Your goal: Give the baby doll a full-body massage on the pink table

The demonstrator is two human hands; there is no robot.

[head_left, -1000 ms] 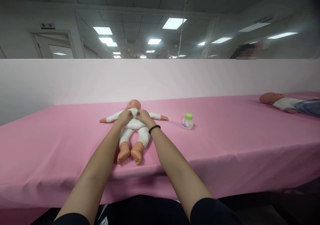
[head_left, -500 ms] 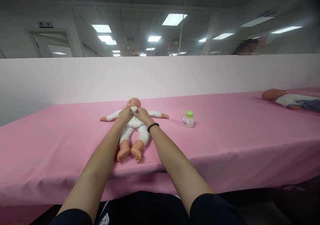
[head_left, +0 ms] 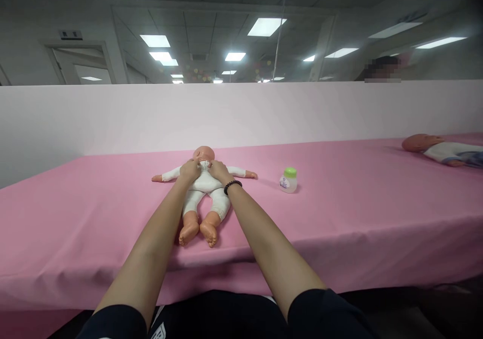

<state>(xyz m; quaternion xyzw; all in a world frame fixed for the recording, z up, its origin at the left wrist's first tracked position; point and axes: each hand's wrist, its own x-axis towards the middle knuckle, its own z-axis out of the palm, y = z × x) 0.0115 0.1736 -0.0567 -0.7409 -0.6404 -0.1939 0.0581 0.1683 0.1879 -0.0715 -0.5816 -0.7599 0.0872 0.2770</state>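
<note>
The doll [head_left: 207,182] is lying on its back on the pink-covered table [head_left: 339,178], its feet pointing at the near edge and its head lying toward the back edge. The left hand [head_left: 190,171] and right hand [head_left: 221,173] are meeting its upper chest from either side, fingers curling in narrow; whether they are pinching the white cloth, I cannot tell. Contact is made, so the handling seems to be under way; white cloth is covering trunk, arms and legs, and how much is left is not showing. A bottle [head_left: 288,182] is standing beyond the doll's arm, toward the table's right end, wearing its green lid. A second doll [head_left: 449,150] is lying near the back right corner. Behind the back edge a white wall [head_left: 241,115] is rising; above it, glass is showing ceiling lights [head_left: 266,27], a door [head_left: 85,70] and a person [head_left: 383,67].
</note>
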